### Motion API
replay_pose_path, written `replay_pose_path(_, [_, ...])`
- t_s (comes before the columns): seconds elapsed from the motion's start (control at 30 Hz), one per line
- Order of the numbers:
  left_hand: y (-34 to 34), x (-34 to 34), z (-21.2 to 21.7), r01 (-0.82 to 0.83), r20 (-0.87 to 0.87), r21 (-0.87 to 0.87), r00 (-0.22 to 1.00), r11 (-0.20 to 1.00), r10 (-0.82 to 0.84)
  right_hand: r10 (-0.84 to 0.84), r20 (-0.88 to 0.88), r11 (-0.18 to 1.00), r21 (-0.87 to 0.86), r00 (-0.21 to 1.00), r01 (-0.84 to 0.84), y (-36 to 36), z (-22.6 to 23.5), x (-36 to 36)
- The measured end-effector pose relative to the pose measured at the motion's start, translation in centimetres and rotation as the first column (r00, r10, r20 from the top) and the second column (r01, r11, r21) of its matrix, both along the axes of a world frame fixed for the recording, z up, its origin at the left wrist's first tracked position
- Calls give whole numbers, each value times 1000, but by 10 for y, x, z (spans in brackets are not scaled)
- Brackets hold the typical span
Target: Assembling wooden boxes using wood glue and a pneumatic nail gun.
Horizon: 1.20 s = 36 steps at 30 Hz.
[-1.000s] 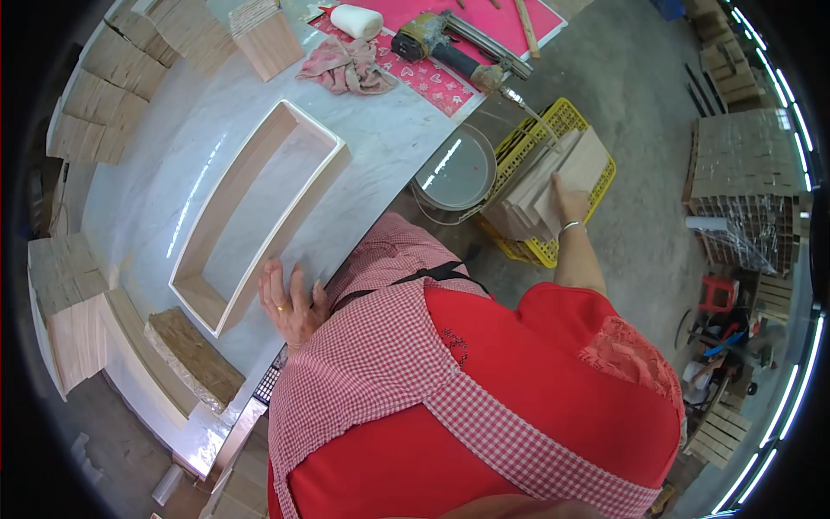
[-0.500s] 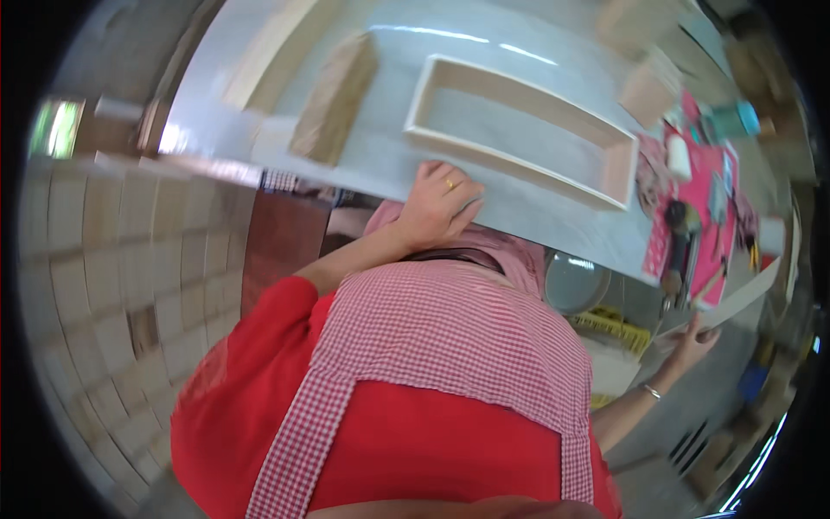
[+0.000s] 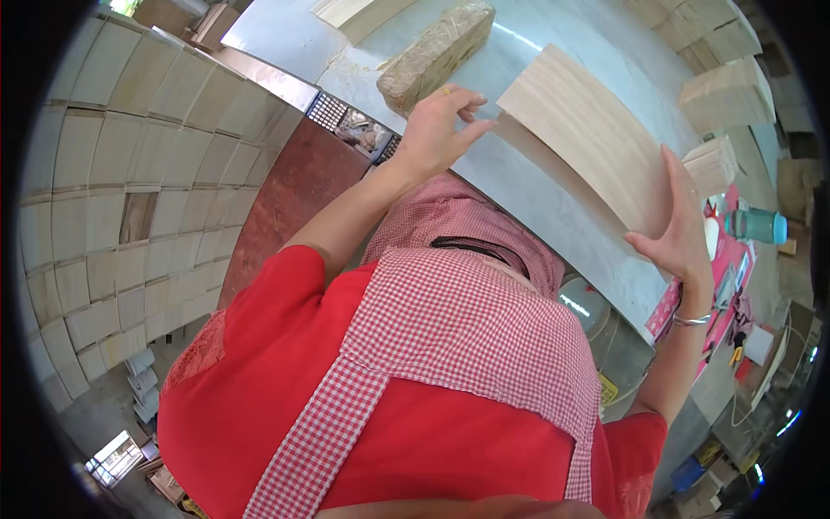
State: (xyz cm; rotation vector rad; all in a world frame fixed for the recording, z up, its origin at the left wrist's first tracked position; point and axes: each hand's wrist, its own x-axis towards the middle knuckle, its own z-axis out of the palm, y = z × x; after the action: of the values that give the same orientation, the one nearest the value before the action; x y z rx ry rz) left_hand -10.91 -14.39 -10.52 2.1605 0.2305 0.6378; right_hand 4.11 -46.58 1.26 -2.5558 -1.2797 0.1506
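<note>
A pale thin wooden board (image 3: 596, 130) lies over the long, shallow wooden box frame (image 3: 553, 164) on the worktable, hiding its inside. My right hand (image 3: 679, 221) is at the board's right end, thumb and fingers spread wide around the corner and seemingly touching it. My left hand (image 3: 445, 125) hovers just off the left end, fingers loosely bent and apart, with nothing in them. Behind my left hand lies a brown block wrapped in clear film or tape (image 3: 437, 56).
A pale wooden piece (image 3: 363, 13) lies at the far left of the table (image 3: 605, 290). Stacked wooden blocks (image 3: 726, 95) stand far right. Nearer are a teal bottle (image 3: 756, 227) and a pink cloth with tools (image 3: 735, 259). A tall wall of stacked wooden boxes (image 3: 130, 199) rises at left.
The thin board, earlier in my right hand off to the right, now covers the frame. My right hand has come up to the table; my left has lifted from its edge. The view has turned.
</note>
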Motion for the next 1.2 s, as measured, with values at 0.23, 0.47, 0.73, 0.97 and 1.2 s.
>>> replay_pose_path(0.23, [-2,17,8,92,-112,71,990,993,-84,33,-54,999,-38,998,-35,-3,0,10])
replay_pose_path(0.47, [1,24,16,146,-137,328,985,933,-106,49,-50,996,-70,998,-53,-11,-20,27])
replay_pose_path(0.73, [1,33,36,209,-226,371,965,905,-131,69,-4,995,-78,998,-69,-18,-33,31])
replay_pose_path(0.97, [2,36,40,240,-280,346,949,907,-145,69,31,994,-93,997,-66,-20,-45,31])
replay_pose_path(1.2, [2,40,46,274,-304,347,938,897,-169,81,59,994,-77,995,-76,-19,-55,33])
